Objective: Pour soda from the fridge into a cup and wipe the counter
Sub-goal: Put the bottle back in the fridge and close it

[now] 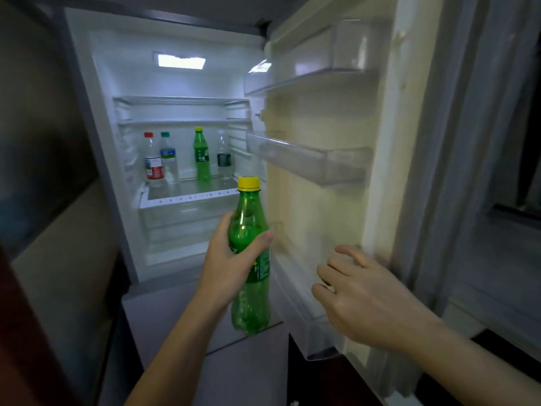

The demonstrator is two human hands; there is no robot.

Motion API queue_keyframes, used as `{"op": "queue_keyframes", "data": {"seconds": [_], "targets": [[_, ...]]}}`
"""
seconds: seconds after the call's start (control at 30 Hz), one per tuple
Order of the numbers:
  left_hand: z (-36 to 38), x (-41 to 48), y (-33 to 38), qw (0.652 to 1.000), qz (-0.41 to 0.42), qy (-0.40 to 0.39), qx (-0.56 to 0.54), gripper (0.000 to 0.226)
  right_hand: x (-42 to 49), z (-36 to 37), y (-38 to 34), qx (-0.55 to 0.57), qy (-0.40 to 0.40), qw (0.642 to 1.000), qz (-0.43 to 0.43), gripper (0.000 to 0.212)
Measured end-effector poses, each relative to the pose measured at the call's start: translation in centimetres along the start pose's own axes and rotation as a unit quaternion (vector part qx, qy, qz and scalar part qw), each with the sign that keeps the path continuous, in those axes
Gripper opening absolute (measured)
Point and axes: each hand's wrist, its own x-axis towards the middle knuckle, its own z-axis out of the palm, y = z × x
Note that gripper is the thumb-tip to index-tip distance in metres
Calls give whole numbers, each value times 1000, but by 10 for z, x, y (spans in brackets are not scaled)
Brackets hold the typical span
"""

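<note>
Step in hand: fetching the soda. The bottle is already clear of the fridge, so I judge this part nearly done. Pouring and wiping are not yet begun.
Soda bottle point(248, 230): green with its yellow cap on, roughly upright, held near and centre in front of the open fridge.
Left hand point(225, 259): wrapped round the bottle's upper body, with the thumb across the front.
Right hand point(360, 291): holds nothing, its fingers loosely spread, close to the lower inner side of the fridge door point(322, 200) on the right. Whether it touches the door cannot be told.
Next move: probably a push to close the door with the free hand, then carrying the bottle to a cup. The cap must come off before any pour.
Fridge shelf point(187, 197): far back, it carries a second green bottle point(202, 155) and three clear ones.
Hidden: the cup, table and any cloth are not in view. The held bottle's label is partly covered by the fingers, and its fill level is hard to judge. The dark edges of the view are blurred.
</note>
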Motion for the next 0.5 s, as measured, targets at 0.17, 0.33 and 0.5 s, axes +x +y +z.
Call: {"op": "queue_keyframes", "data": {"seconds": [0.17,0.33,0.5], "targets": [[-3,28,-18,1000,-4,10,-17,31,33,30,-13,158,-149,974,66,33],[-29,78,-40,999,-1,41,-16,30,88,87,-19,340,-193,913,118,72],[-59,137,-62,999,8,46,-7,46,158,136,-21,463,-163,859,147,66]]}}
